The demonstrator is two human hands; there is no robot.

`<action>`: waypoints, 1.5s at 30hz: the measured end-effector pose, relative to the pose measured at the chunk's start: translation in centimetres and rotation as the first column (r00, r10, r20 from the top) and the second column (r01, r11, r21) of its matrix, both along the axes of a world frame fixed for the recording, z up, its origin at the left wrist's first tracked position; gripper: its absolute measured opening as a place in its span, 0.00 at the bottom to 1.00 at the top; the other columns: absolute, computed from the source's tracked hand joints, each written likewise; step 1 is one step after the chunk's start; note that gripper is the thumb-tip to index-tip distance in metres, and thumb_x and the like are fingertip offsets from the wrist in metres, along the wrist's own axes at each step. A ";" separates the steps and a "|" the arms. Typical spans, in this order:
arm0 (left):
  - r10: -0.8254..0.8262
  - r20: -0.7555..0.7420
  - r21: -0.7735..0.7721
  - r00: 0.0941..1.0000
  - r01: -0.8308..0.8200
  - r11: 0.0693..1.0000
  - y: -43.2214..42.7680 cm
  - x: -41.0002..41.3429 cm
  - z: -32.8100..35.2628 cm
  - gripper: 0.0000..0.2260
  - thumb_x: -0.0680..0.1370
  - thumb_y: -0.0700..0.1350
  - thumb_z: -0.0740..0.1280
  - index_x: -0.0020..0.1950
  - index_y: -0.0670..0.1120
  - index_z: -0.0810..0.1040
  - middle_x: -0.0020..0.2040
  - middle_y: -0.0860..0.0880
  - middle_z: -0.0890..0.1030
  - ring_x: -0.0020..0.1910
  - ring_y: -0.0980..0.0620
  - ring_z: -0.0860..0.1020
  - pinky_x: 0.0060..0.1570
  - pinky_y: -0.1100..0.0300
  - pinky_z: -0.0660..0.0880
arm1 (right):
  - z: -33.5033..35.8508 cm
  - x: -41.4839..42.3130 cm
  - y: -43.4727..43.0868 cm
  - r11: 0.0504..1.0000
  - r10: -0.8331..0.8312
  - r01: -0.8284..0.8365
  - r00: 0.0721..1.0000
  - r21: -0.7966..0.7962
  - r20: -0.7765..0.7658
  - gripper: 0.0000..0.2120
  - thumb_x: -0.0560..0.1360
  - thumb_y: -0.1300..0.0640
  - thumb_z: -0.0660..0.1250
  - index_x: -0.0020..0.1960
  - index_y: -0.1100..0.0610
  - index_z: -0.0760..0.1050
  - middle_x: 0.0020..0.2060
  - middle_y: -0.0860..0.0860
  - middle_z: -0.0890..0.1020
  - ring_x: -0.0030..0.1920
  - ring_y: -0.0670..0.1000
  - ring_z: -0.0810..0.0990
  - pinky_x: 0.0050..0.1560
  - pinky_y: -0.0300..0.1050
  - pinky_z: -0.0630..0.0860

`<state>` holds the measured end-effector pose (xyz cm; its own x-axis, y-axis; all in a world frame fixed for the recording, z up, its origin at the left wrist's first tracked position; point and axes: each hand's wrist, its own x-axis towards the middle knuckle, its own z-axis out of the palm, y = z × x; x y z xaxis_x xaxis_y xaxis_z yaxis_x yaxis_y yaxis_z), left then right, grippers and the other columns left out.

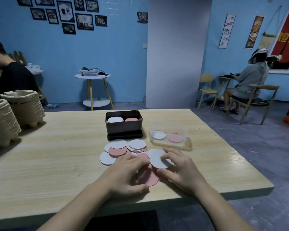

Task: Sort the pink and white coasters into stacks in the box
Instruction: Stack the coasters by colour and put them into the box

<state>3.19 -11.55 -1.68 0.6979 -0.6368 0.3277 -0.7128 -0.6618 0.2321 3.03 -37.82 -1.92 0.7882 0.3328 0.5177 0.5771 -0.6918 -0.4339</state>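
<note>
white coaster (156, 162) pinched by right hand (180, 170) | pink coasters (151, 179) covered by left hand (123, 174), grip unclear | dark box (123, 129) located straight beyond both

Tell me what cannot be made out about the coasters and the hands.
Head view:
- Pink coasters under the left hand: the hand covers most of them, number unknown.
- Stack heights in the dark box: its front wall hides them.
- Whether the right hand grips the white coaster: fingers cover the contact.

Left hand (123, 174), right hand (182, 170), forearms (77, 202): bare, seemingly.
</note>
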 end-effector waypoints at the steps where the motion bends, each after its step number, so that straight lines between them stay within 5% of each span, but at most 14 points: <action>1: 0.003 0.002 -0.011 1.000 -0.003 1.000 -0.1 0.0 -0.1 0.28 0.69 0.65 0.69 0.67 0.66 0.65 0.57 0.70 0.70 0.61 0.64 0.66 0.59 0.60 0.68 | 0.0 0.0 0.1 1.000 -0.004 0.004 1.000 -0.006 0.001 0.17 0.71 0.40 0.72 0.51 0.51 0.78 0.64 0.50 0.79 0.68 0.45 0.74 0.61 0.44 0.74; 4: 0.026 0.026 -0.051 0.999 -0.025 0.998 -0.2 0.0 -0.1 0.23 0.68 0.62 0.69 0.62 0.67 0.67 0.53 0.75 0.66 0.58 0.67 0.65 0.52 0.64 0.68 | -0.2 0.2 0.1 0.999 -0.025 0.024 1.000 -0.027 -0.014 0.17 0.71 0.39 0.71 0.51 0.50 0.77 0.65 0.50 0.78 0.68 0.45 0.73 0.62 0.41 0.72; 14: 0.039 0.238 -0.126 0.970 -0.009 0.992 2.6 1.0 0.5 0.20 0.72 0.57 0.74 0.59 0.51 0.79 0.50 0.56 0.80 0.49 0.53 0.78 0.49 0.57 0.75 | -0.4 0.5 0.2 0.994 -0.035 0.030 0.998 -0.101 -0.051 0.14 0.72 0.45 0.75 0.53 0.49 0.75 0.71 0.48 0.73 0.67 0.46 0.74 0.62 0.39 0.73; 21: 0.055 0.350 -0.232 0.935 0.029 0.972 2.1 2.0 0.3 0.11 0.75 0.50 0.74 0.52 0.45 0.80 0.55 0.53 0.81 0.52 0.52 0.79 0.50 0.54 0.77 | -0.1 1.3 3.1 0.992 0.063 -0.068 0.997 -0.105 -0.048 0.28 0.73 0.45 0.74 0.70 0.47 0.69 0.71 0.44 0.72 0.71 0.44 0.70 0.70 0.41 0.67; 24: 0.018 0.336 -0.201 0.942 0.053 0.978 1.7 1.8 0.0 0.12 0.77 0.52 0.72 0.52 0.45 0.82 0.61 0.51 0.81 0.53 0.51 0.80 0.50 0.56 0.77 | -0.3 1.7 4.6 0.986 0.145 -0.149 0.988 -0.081 -0.052 0.31 0.73 0.49 0.74 0.72 0.46 0.67 0.72 0.43 0.71 0.71 0.44 0.69 0.71 0.42 0.67; 32: 0.058 0.204 -0.217 0.977 -0.013 0.976 2.4 1.6 -0.4 0.19 0.76 0.58 0.71 0.61 0.49 0.81 0.69 0.49 0.77 0.63 0.51 0.79 0.52 0.58 0.80 | -0.3 1.5 4.7 0.987 0.155 -0.153 0.988 -0.057 0.030 0.17 0.74 0.46 0.71 0.60 0.47 0.73 0.72 0.46 0.72 0.70 0.45 0.72 0.65 0.45 0.73; 37: 0.072 0.179 -0.289 0.981 -0.017 0.957 2.6 1.3 -0.1 0.19 0.76 0.57 0.70 0.65 0.54 0.76 0.59 0.56 0.81 0.54 0.59 0.79 0.49 0.60 0.79 | -0.2 1.2 4.1 0.985 0.119 -0.120 0.993 0.124 0.016 0.18 0.71 0.51 0.76 0.59 0.54 0.78 0.69 0.49 0.75 0.70 0.42 0.71 0.65 0.40 0.73; 45: 0.006 0.167 -0.300 0.986 0.045 0.953 2.7 1.1 0.0 0.11 0.78 0.49 0.68 0.60 0.53 0.78 0.52 0.57 0.82 0.49 0.55 0.81 0.41 0.57 0.79 | -0.4 1.4 4.2 0.987 0.136 -0.132 0.990 0.096 -0.030 0.19 0.71 0.45 0.76 0.57 0.52 0.77 0.70 0.46 0.74 0.64 0.44 0.76 0.61 0.47 0.76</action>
<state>4.31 -8.84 -1.71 0.6066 -0.5032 0.6154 -0.7699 -0.5647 0.2972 4.44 -33.62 -2.31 0.7587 0.3881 0.5232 0.6444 -0.5648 -0.5155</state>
